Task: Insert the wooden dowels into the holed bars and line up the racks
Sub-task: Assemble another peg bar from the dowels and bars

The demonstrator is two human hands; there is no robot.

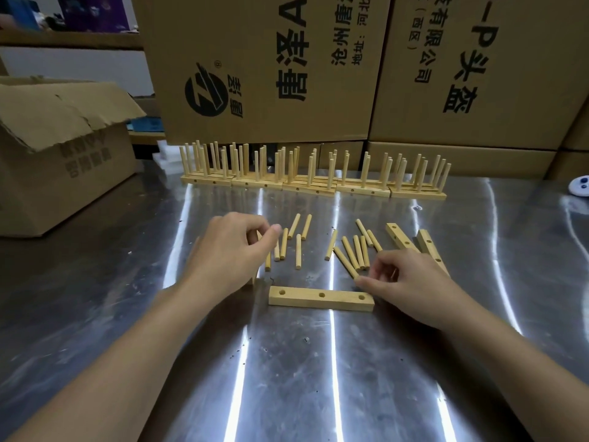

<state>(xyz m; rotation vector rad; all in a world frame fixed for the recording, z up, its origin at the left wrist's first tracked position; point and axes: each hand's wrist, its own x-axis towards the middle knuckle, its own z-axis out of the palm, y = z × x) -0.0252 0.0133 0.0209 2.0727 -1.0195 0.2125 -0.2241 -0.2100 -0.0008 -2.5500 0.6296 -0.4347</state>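
A wooden bar with three holes (320, 300) lies flat on the steel table, between my hands. Loose dowels lie in two scattered groups, one left (298, 247) and one right (357, 250). My left hand (229, 247) hovers over the left group with curled fingers, thumb and forefinger pinching at a dowel partly hidden beneath it. My right hand (404, 279) has its fingertips on the near end of a dowel (345, 262) by the bar's right end. Two more holed bars (414, 244) lie at the right. Finished racks (314, 173) stand in a row at the back.
Large cardboard boxes (271, 65) form a wall behind the racks. An open carton (60, 148) stands at the left on the table. A small white device (580, 186) lies at the far right edge. The steel table (287, 362) is reflective.
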